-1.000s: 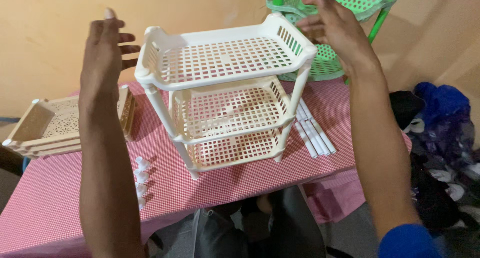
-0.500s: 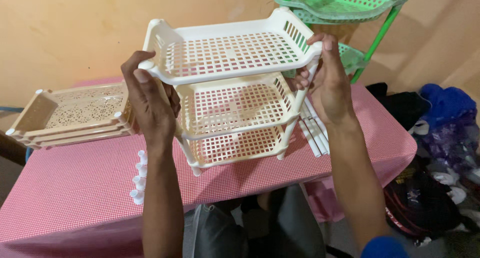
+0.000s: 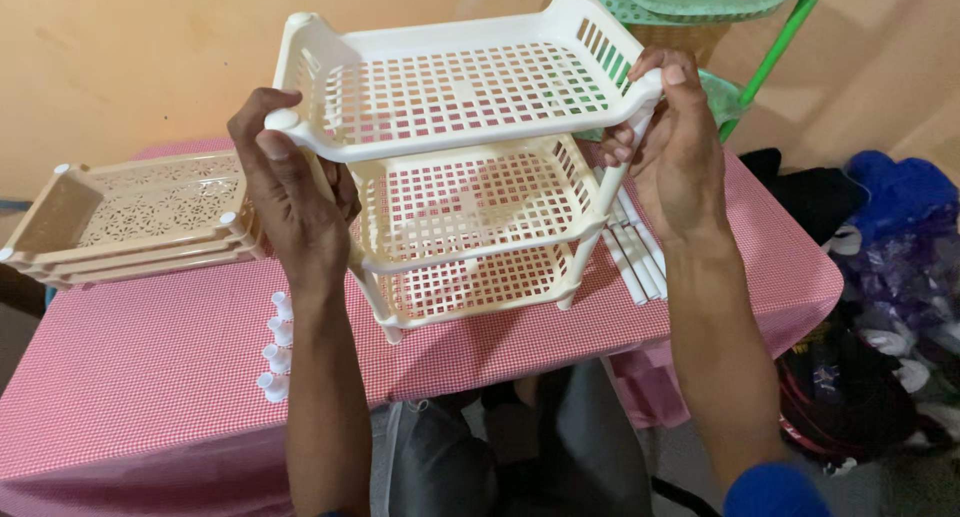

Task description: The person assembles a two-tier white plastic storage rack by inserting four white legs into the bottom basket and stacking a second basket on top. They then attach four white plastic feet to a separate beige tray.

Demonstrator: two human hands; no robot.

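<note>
Cream 3-tier rack (image 3: 465,177) btwn left hand (image 3: 295,202) & right hand (image 3: 675,152), both gripping.

A plain, matte orange-tan wall (image 3: 130,67) fills the view from nine to one o'clock, evenly lit with no hard shadows. In front of it stands a desk (image 3: 150,377) under a red-and-white checked cloth, its edge running from seven o'clock up toward three. At one o'clock a green plastic rack (image 3: 760,47) rises against the wall on a slanted green post. At three to four o'clock a heap of clothes (image 3: 890,277), blue, black and purple, lies on the dim floor (image 3: 900,487) beside the desk.
</note>
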